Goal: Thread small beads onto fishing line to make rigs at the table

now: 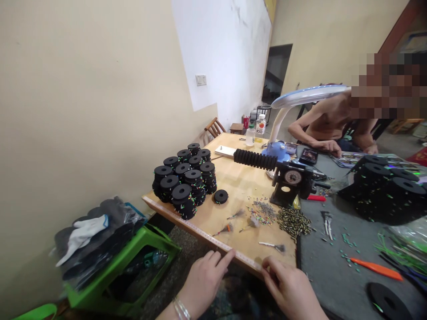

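My left hand (205,279) is at the table's front edge, fingers bent and close together, its index fingertip by the measuring tape strip (213,240) fixed along that edge. Further right, my right hand (289,284) has thumb and index finger pinched at the strip's near end. Anything between the fingers of either hand is too thin or hidden to make out. Just beyond them lie a white-handled bundle of fine grey strands (275,246) and several similar bundles (227,228). Loose brass-coloured beads (294,222), grey bits (264,208) and coloured beads (258,217) are piled behind.
Stacks of black foam spools (182,191) stand at left, a single spool (220,196) beside them. A clamped winding device (290,178) carries a row of spools. A blue lamp (276,149), orange tool (376,269) and green stool (133,262) surround; another person (328,118) sits opposite.
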### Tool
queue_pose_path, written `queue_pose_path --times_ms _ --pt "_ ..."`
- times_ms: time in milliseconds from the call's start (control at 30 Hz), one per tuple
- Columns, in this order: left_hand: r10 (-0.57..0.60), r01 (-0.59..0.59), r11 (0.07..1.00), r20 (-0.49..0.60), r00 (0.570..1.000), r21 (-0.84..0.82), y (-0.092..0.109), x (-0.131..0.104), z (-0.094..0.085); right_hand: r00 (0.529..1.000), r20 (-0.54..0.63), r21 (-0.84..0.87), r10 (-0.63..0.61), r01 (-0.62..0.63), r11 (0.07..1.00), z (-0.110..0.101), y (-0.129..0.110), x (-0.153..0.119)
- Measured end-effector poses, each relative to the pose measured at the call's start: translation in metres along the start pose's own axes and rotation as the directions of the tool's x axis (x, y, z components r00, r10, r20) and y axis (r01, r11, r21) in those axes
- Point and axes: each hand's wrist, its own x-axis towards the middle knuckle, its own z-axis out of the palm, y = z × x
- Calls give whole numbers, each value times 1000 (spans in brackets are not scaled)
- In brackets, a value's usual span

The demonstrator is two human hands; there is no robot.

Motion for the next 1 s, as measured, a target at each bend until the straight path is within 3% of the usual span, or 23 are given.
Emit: queue_pose_path --times_ms 400,733,1000 --pt "61 -69 988 60 996 136 -20 -1 -4 999 4 12 -37 37 999 1 -6 8" --pt "24 -43 983 108 994 178 -19 -3 3 998 -38 25 -55 56 998 8 -4 8" --pt "11 -26 984 86 996 174 -22 -6 6 994 -61 32 -89 91 995 11 -1 8"
